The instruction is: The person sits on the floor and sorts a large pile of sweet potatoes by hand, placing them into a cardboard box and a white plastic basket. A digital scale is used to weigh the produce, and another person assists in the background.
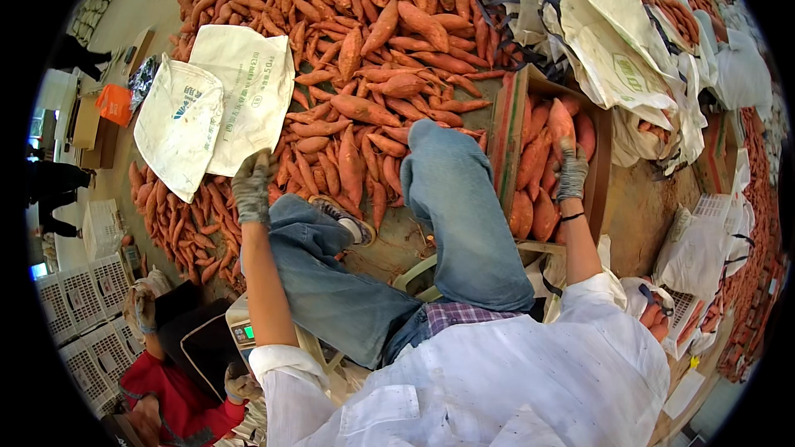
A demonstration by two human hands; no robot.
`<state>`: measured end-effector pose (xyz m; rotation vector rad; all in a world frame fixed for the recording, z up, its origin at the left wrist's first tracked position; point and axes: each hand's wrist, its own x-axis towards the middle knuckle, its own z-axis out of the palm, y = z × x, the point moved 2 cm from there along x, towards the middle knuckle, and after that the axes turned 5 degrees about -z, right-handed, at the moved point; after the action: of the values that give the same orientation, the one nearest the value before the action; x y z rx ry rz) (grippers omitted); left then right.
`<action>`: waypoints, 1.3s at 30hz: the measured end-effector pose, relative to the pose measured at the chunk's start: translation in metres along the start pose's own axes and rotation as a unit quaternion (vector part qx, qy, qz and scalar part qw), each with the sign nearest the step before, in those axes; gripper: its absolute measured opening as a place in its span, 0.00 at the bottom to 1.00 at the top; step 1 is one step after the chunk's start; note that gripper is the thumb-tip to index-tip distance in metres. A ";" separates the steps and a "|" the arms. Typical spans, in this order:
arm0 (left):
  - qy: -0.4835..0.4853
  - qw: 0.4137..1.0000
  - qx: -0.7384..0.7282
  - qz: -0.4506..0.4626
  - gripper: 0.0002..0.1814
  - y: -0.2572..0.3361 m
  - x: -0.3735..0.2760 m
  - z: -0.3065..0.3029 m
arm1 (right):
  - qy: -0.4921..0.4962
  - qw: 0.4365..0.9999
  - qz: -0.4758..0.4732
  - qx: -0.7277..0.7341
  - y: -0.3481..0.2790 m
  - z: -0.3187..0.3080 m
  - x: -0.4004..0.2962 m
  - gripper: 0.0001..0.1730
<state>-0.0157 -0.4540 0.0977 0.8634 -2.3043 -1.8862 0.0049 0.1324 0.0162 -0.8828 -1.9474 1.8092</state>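
Note:
A large heap of orange-skinned sweet potatoes (366, 108) lies on the floor before me. My right hand (571, 177), in a grey work glove, grips a sweet potato (561, 124) over a cardboard box (500, 130) filled with more of them. My left hand (253, 186), gloved too, is over the left part of the heap, beside the lower edge of a white woven sack (248, 93); its fingertips are blurred, and whether it touches or holds anything cannot be told. Another white sack (180, 118) overlaps that one.
A co-worker in a red top (180, 403) sits at my lower left, gloved hands apart from mine, near a scale with a lit display (242, 332). White plastic crates (93, 292) stand far left. White bags with dark straps (621, 43) lie beyond the box; filled bags (695, 254) stand right.

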 end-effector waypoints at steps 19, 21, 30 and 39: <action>-0.035 0.992 0.119 0.026 0.11 0.015 0.027 0.045 | 0.066 0.830 -0.113 -0.542 0.091 -0.011 0.020 0.35; -0.022 0.989 0.143 0.032 0.11 0.016 0.026 0.042 | 0.075 0.800 -0.061 -0.592 0.098 0.000 0.027 0.33; -0.106 0.946 0.277 0.128 0.11 0.024 0.019 0.062 | -0.286 0.821 -0.344 -0.354 -0.004 0.222 0.067 0.21; -0.116 0.963 0.245 0.016 0.11 0.038 0.024 0.073 | -0.481 0.483 -0.349 -0.644 0.118 0.436 0.174 0.37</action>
<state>-0.0774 -0.3955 0.1060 0.6521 -2.9770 -1.4889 -0.3742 -0.0911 -0.1855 1.0554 -3.4348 -0.1601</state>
